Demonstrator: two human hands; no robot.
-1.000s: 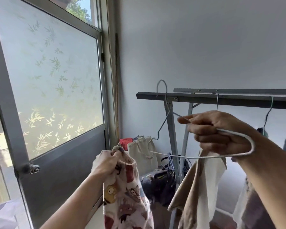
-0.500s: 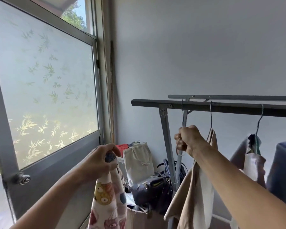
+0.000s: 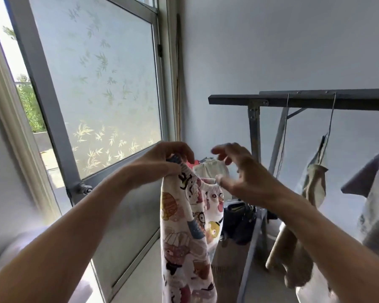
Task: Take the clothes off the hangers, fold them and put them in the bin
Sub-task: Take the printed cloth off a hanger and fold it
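Clothes are the concern here, and the biggest thing beside them is the frosted glass door [image 3: 109,95] on the left, which lights the corner. To the right stands a dark metal rack [image 3: 315,101], its bar above the hands, so hung pieces drape free. At the far right a grey garment [image 3: 376,193] hangs from it, partly cut off by the frame. Next to that a beige garment [image 3: 313,186] droops from a wire hanger [image 3: 330,119]. Both wait on the rack, so most of the job looks undone.

Off the rack and in front of the person hangs the cartoon-print garment [image 3: 184,237], long and limp, with no hanger in it. It is held by its gathered waistband [image 3: 197,176], probably so that its own weight pulls it straight for folding. Behind it, low against the wall, sits a dark bag [image 3: 239,221]. No bin can be made out.

The left grip [image 3: 162,160] is clenched on the waistband's left end, fingers curled over the bunched elastic, and carries the whole piece. The right grip [image 3: 245,178] hovers just right of the waistband, fingers spread and released, thumb tip at the cloth's edge. Blur hides any contact. I judge it is reaching for the other end, to stretch the band between both grips.
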